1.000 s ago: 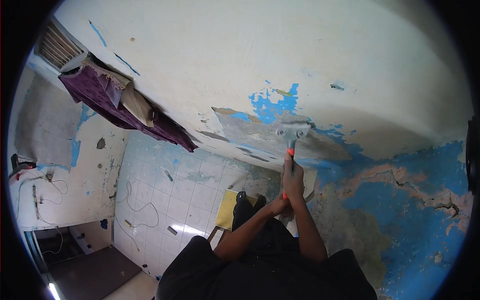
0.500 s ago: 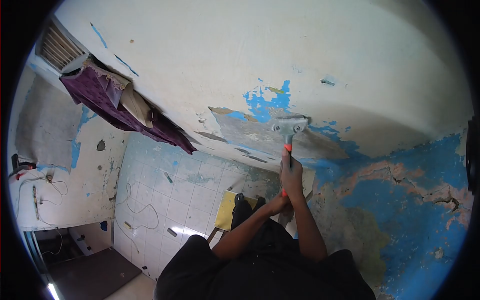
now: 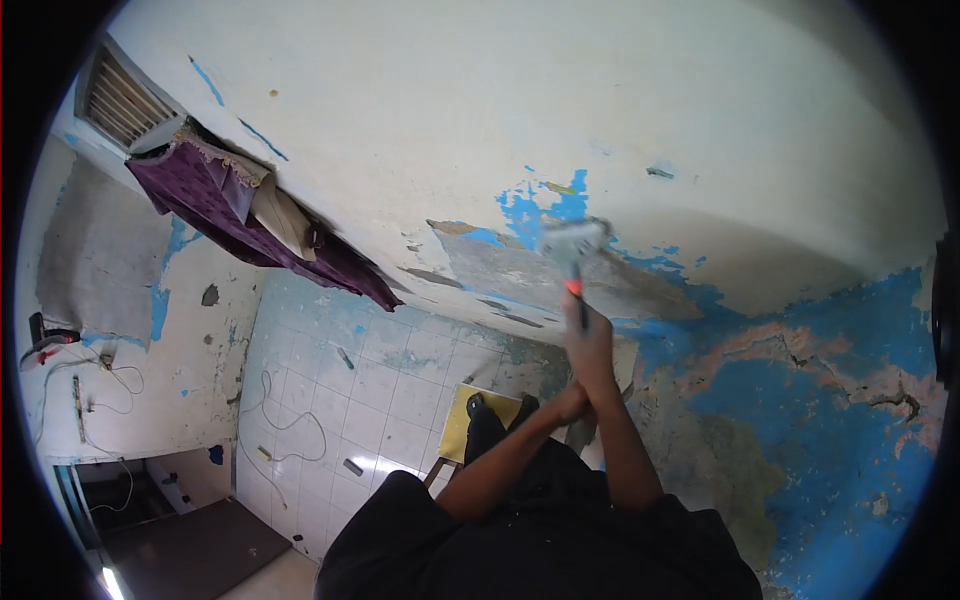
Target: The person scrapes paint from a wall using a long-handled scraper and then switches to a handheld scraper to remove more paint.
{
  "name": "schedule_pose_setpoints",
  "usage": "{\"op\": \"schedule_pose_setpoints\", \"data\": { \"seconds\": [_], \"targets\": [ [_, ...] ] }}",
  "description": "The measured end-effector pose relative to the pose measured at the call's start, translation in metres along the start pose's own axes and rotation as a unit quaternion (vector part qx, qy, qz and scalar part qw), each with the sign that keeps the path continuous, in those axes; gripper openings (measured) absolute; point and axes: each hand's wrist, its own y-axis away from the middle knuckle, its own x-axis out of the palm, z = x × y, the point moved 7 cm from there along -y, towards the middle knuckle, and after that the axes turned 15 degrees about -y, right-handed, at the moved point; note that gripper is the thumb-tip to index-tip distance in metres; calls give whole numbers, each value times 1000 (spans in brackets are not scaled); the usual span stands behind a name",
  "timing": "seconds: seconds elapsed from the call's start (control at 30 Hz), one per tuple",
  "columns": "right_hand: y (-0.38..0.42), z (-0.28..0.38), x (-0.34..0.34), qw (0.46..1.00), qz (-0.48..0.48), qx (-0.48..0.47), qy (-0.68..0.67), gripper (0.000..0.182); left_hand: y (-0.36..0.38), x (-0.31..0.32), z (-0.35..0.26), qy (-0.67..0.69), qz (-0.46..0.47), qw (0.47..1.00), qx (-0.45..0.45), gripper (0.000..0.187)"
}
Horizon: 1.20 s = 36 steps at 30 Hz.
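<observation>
A long-handled paint scraper (image 3: 574,240) with a wide metal head and a black and orange handle is against the wall (image 3: 420,120), blurred by motion. Its head overlaps the lower edge of a blue patch (image 3: 545,203), where the pale coat is gone. Bare grey plaster (image 3: 500,262) shows around and below the head. My right hand (image 3: 590,343) is wrapped round the handle, closer to the head. Lower down, by the right wrist, my left hand (image 3: 571,403) is closed around the handle's end, which it mostly hides.
I stand on a yellow-topped platform (image 3: 455,425) above a tiled floor (image 3: 385,400) with a loose cable (image 3: 300,415). A purple curtain (image 3: 230,220) hangs at left, below a slatted vent (image 3: 125,98). A cracked blue wall (image 3: 800,440) meets this one at right.
The scraper's head has moved a little up and left on the wall, with both hands still on the handle. My view has shifted slightly.
</observation>
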Motion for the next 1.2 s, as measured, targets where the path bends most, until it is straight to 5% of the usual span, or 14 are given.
{"op": "schedule_pose_setpoints", "data": {
  "seconds": [0.07, 0.13, 0.37, 0.43, 0.57, 0.7, 0.8, 0.93, 0.97, 1.07, 1.2],
  "targets": [
    [-3, -9, -4, 999, 18, 45, 23, 43, -8, -2, 4, 3, 12, 1000, 7, 39],
    [-2, 7, 7, 997, 22, 52, 60, 43, -5, -6, 8, 33, 137, 990, -29, 36],
    [1, 0, 1, 995, 13, 64, 76, 46, 3, 23, 42, 150, 112, 981, -55, 30],
    [1, 12, 8, 994, 23, 51, 89, 46, -1, 7, -11, 123, 154, 980, -7, 31],
    [9, -3, -18, 991, 7, 95, 93, 48, -1, 23, 23, 149, 79, 983, -67, 29],
    [0, 10, 9, 994, 32, 23, 102, 48, 2, 23, 16, 197, 134, 969, -59, 31],
    [8, 3, -17, 992, 17, 93, 84, 49, 6, 32, 11, 165, 96, 979, -71, 34],
    [-6, 8, 14, 984, 65, 64, 152, 45, -6, 18, 23, 125, 117, 985, -4, 37],
    [-4, 7, 8, 991, 42, -3, 126, 46, -10, 20, 22, 124, 127, 984, 10, 38],
    [7, -9, -26, 993, 15, 62, 99, 49, 1, 32, 19, 99, 108, 989, -4, 39],
    [-9, 8, 19, 980, 69, 74, 170, 47, -6, 17, 8, 53, 95, 991, 81, 37]
  ]
}}
